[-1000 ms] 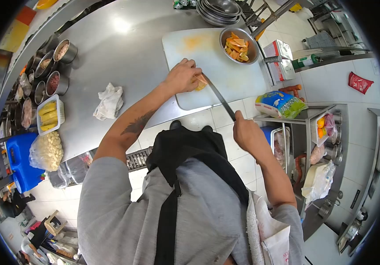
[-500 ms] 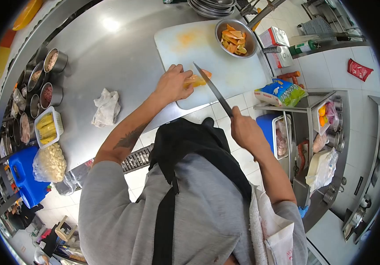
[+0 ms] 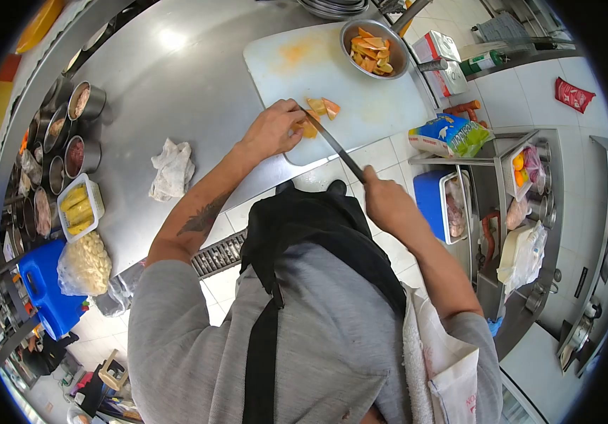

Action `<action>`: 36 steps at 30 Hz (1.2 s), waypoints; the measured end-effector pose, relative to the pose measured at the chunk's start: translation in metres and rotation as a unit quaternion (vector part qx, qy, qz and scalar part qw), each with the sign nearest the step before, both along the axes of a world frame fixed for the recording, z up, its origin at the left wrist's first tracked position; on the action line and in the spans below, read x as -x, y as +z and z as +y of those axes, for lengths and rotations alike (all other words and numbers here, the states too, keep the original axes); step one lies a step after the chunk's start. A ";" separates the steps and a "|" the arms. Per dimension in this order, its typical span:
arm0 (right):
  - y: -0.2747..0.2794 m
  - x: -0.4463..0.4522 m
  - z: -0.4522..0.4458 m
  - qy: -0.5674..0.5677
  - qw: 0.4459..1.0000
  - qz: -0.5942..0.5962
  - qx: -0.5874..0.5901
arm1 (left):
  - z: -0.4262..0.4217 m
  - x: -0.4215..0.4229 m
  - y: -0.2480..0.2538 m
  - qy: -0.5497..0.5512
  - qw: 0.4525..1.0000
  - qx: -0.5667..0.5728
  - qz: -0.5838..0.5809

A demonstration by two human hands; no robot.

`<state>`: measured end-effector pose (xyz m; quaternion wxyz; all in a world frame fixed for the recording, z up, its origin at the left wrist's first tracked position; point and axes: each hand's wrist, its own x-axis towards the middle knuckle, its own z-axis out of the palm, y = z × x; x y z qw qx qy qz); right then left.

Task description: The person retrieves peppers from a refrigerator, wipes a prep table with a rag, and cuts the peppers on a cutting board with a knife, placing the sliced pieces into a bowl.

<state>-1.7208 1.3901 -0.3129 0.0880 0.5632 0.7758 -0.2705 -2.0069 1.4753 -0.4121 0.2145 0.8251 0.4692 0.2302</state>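
Observation:
My right hand (image 3: 390, 203) is closed around the handle of a long kitchen knife (image 3: 336, 145). The blade slants up and left, its tip end beside the fingers of my left hand (image 3: 273, 128). Those bent fingers press an orange-yellow piece of produce (image 3: 309, 130) against the white cutting board (image 3: 371, 113); its exact kind I cannot make out. Just beyond the blade lie a few loose cut pieces (image 3: 323, 107). A steel bowl (image 3: 401, 58) at the board's far right holds several similar orange pieces (image 3: 371, 53).
A crumpled white cloth (image 3: 172, 169) lies on the steel counter (image 3: 170, 92), left of the board. Several metal pots (image 3: 86, 100) and a basket of yellow food (image 3: 80, 205) line the left edge. Stacked metal bowls (image 3: 334, 7) stand behind the board. A shelf (image 3: 452, 160) is at right.
The knife has shifted slightly left, its tip now by my left fingers. Cut orange pieces now lie apart beyond the blade, where one piece was under it before.

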 end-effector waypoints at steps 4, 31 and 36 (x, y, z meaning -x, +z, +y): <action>-0.039 0.016 0.024 -0.004 0.999 0.050 -0.017 | -0.004 -0.002 -0.002 0.012 0.999 -0.026 -0.034; -0.085 0.037 0.020 -0.262 0.803 0.438 0.308 | 0.028 -0.108 -0.033 0.265 0.943 -0.109 -0.170; -0.002 -0.016 0.050 -0.278 0.814 0.459 0.220 | 0.124 -0.156 0.064 0.221 0.908 -0.234 -0.266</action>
